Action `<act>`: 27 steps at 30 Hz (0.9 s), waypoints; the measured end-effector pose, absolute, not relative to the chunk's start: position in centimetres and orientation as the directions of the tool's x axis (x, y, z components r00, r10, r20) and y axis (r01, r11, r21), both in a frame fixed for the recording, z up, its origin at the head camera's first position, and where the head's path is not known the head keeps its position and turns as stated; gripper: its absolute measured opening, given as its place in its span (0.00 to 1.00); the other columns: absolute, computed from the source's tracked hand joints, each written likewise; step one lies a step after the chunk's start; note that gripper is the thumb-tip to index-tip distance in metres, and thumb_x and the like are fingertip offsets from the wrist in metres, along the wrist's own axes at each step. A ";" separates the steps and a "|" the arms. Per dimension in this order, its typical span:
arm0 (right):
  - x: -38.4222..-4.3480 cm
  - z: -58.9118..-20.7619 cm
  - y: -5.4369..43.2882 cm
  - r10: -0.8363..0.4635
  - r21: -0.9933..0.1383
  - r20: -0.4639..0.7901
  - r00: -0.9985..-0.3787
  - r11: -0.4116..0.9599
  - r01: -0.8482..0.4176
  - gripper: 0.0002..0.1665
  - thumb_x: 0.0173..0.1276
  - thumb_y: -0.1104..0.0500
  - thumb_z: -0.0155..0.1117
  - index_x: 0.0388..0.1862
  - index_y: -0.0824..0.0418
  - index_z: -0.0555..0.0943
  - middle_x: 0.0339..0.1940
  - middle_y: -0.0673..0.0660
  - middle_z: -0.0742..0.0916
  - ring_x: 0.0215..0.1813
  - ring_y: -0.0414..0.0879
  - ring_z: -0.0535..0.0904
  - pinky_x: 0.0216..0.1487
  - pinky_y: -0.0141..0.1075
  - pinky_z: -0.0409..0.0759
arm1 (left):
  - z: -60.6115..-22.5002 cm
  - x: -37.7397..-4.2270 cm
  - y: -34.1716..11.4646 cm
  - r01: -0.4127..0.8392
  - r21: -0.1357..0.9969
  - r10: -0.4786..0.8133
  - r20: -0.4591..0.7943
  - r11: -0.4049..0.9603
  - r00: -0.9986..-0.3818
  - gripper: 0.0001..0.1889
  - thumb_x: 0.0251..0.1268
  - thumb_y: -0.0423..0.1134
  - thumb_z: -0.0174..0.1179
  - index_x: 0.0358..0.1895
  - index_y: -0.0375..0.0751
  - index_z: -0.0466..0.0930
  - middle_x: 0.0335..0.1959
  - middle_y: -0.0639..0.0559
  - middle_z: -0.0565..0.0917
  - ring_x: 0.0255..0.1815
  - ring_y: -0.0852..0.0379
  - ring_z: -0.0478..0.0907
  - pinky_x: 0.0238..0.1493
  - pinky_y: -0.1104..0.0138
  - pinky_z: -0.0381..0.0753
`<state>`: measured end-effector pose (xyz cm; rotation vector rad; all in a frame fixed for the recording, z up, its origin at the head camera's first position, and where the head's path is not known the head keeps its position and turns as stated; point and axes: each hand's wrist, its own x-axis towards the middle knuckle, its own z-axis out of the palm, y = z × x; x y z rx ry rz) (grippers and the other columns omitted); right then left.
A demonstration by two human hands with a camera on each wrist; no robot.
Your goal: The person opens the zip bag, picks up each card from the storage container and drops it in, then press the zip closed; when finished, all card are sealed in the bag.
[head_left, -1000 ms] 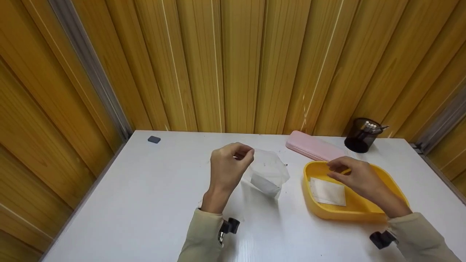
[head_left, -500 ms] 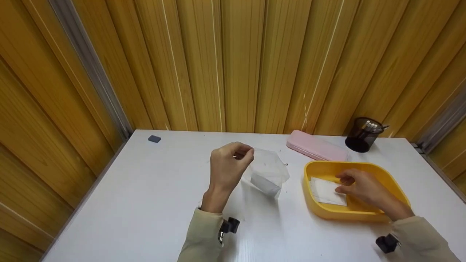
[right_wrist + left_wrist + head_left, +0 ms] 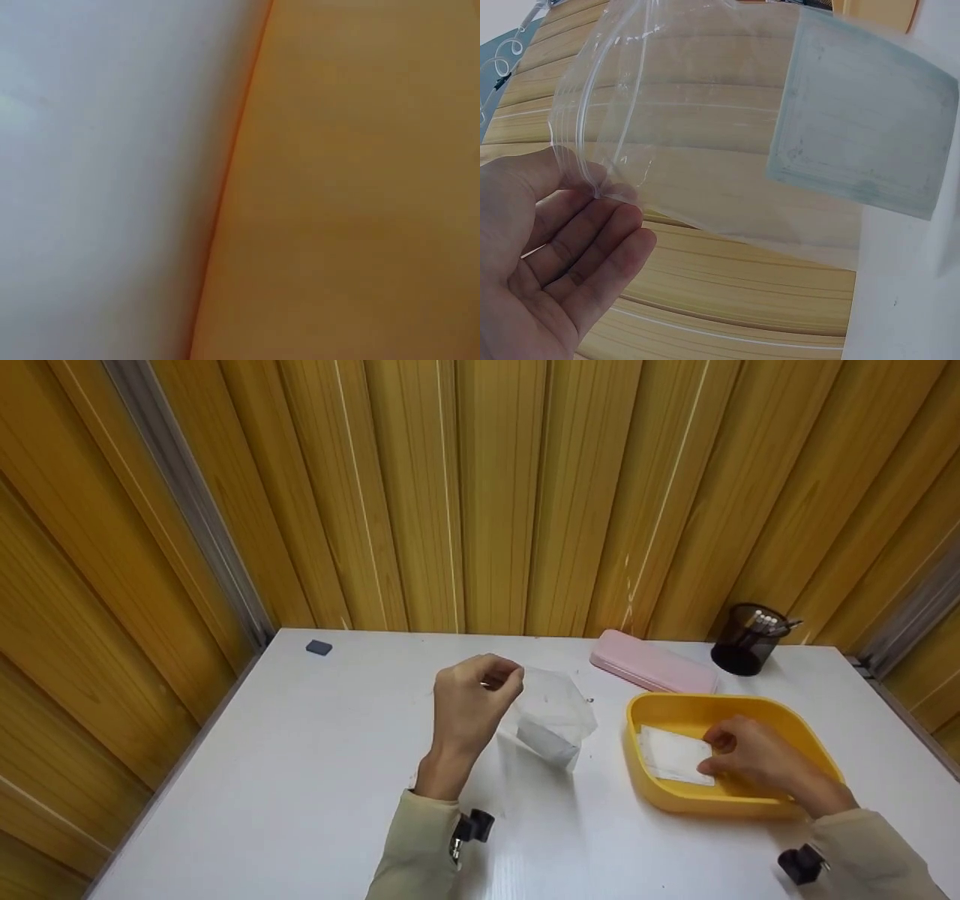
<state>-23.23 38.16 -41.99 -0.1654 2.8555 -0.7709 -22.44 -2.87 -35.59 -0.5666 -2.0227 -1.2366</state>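
white table (image 3: 300,765) bears yellow tray (image 3: 675,801) at right; clear zip bag (image 3: 551,697) left of it, long axis sloping down and right from mouth to bottom, left hand (image 3: 469,697) pinching mouth edge between thumb and forefinger. white packet (image 3: 675,755) lies in tray's left part, long axis roughly left-right, right hand (image 3: 757,754) thumb and fingertips apart at its right edge, can't tell if gripping.

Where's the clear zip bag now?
Head view, just right of centre: the clear zip bag is pinched by the left hand, left of the yellow tray.
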 end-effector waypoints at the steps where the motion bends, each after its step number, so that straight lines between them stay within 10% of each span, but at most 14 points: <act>1: -23.2 -42.1 38.2 -0.156 -0.510 -0.134 -0.979 0.858 -0.067 0.32 0.59 0.52 0.86 0.52 0.72 0.83 0.44 0.58 0.84 0.46 0.54 0.77 0.53 0.47 0.82 | -35.6 -22.5 -2.9 0.669 0.591 0.012 0.745 0.451 -0.667 0.04 0.62 0.26 0.71 0.31 0.36 0.91 0.26 0.51 0.89 0.26 0.59 0.86 0.32 0.70 0.87; 15: -22.8 -41.8 38.5 -0.120 -0.583 -0.105 -0.987 0.811 -0.037 0.26 0.65 0.57 0.82 0.46 0.67 0.73 0.39 0.58 0.80 0.42 0.53 0.75 0.36 0.30 0.76 | -35.7 -22.3 -2.9 0.676 0.579 0.009 0.756 0.457 -0.654 0.05 0.62 0.26 0.71 0.31 0.37 0.91 0.26 0.51 0.89 0.26 0.59 0.86 0.32 0.68 0.87; 27: -22.1 -39.7 37.5 -0.159 -0.613 0.195 -0.968 0.751 -0.247 0.10 0.77 0.70 0.65 0.52 0.70 0.76 0.39 0.58 0.85 0.38 0.47 0.83 0.39 0.34 0.88 | -35.7 -22.4 -2.8 0.666 0.586 0.014 0.746 0.461 -0.666 0.04 0.62 0.26 0.71 0.31 0.37 0.91 0.27 0.51 0.89 0.27 0.59 0.86 0.32 0.68 0.87</act>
